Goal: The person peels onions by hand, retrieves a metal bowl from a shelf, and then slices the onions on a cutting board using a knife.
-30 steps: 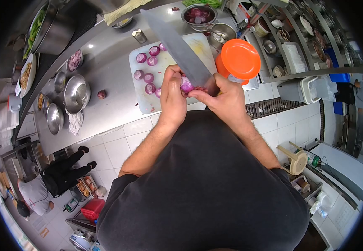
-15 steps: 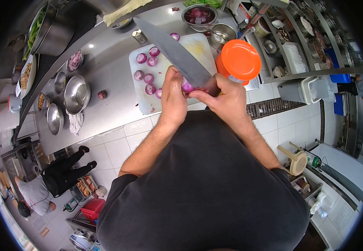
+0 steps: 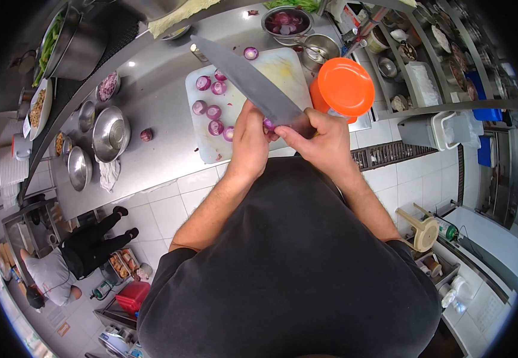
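purple onion (image 3: 268, 124), broad grey knife (image 3: 256, 89)

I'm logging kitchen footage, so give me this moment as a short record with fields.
Left hand: holds a purple onion, partly hidden
Right hand: grips a large knife, tip pointing forward and left
Cutting board: white, several loose onions on it
Right of board: orange container
Left on counter: large steel bowl, dark onion
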`<state>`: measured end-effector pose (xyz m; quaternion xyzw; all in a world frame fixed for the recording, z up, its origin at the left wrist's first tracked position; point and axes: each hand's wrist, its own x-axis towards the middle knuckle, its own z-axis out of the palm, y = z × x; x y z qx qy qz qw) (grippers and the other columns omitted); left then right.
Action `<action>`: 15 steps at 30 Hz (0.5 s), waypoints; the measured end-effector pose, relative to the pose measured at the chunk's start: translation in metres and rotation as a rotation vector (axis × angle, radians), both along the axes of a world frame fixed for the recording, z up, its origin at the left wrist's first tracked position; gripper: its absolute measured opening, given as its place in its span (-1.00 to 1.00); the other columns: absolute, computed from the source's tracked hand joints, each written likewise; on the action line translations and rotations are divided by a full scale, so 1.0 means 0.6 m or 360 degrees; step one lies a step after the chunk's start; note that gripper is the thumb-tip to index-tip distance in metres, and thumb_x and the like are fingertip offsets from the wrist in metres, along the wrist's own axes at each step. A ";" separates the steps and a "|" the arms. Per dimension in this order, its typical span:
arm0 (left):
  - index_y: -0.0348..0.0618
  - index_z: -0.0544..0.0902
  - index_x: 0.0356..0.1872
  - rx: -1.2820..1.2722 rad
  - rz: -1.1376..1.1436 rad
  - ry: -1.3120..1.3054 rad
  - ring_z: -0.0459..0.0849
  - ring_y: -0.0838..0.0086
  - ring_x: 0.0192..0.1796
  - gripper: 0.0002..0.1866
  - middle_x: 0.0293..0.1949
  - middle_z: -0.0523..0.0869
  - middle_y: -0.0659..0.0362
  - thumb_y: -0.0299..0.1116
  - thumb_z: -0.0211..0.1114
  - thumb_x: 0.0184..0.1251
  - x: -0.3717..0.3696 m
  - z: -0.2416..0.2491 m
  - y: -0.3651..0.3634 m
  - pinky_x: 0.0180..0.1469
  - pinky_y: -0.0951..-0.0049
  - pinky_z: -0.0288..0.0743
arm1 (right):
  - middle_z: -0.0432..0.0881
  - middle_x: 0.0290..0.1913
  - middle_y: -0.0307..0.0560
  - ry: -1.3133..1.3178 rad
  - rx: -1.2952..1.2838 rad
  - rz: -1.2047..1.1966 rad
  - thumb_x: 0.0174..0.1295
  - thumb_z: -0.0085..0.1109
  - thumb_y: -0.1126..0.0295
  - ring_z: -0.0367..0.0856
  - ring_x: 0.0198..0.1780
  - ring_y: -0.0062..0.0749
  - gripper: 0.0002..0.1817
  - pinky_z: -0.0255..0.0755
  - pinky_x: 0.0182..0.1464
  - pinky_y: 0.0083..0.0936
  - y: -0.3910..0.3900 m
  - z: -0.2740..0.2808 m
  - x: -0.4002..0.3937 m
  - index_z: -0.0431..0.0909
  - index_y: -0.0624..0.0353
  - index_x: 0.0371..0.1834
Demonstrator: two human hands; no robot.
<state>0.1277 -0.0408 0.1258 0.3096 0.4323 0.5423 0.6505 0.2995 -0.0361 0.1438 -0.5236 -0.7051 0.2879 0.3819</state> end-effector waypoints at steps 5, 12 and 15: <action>-0.29 0.61 0.19 -0.0078 0.0033 -0.0202 0.67 0.42 0.02 -0.61 0.04 0.71 0.11 -0.23 -0.10 0.79 0.002 0.000 0.005 0.07 0.30 0.57 | 0.72 -0.53 -0.04 0.0050 -0.0019 0.0054 0.12 0.71 0.00 0.69 -0.55 -0.40 -0.46 0.53 -0.42 -0.46 -0.003 0.001 -0.002 0.76 0.33 -0.24; -0.20 0.62 0.07 -0.0248 -0.0263 -0.0754 0.60 0.47 -0.21 -0.64 -0.18 0.70 0.18 -0.07 0.10 0.80 -0.007 0.010 0.016 -0.13 0.41 0.49 | 0.66 -0.57 -0.32 0.0534 -0.0345 0.0040 0.26 0.68 0.21 0.48 -0.49 -0.77 -0.59 0.37 -0.44 -0.59 0.006 -0.007 0.013 0.65 0.28 -0.46; -0.21 0.62 0.08 -0.0352 -0.0441 -0.0957 0.61 0.47 -0.20 -0.63 -0.16 0.72 0.17 -0.06 0.12 0.79 -0.020 0.008 0.016 -0.15 0.39 0.51 | 0.59 -0.59 -0.37 0.0571 -0.0341 0.0006 0.28 0.66 0.22 0.42 -0.48 -0.79 -0.57 0.30 -0.45 -0.60 0.007 -0.010 0.019 0.62 0.26 -0.49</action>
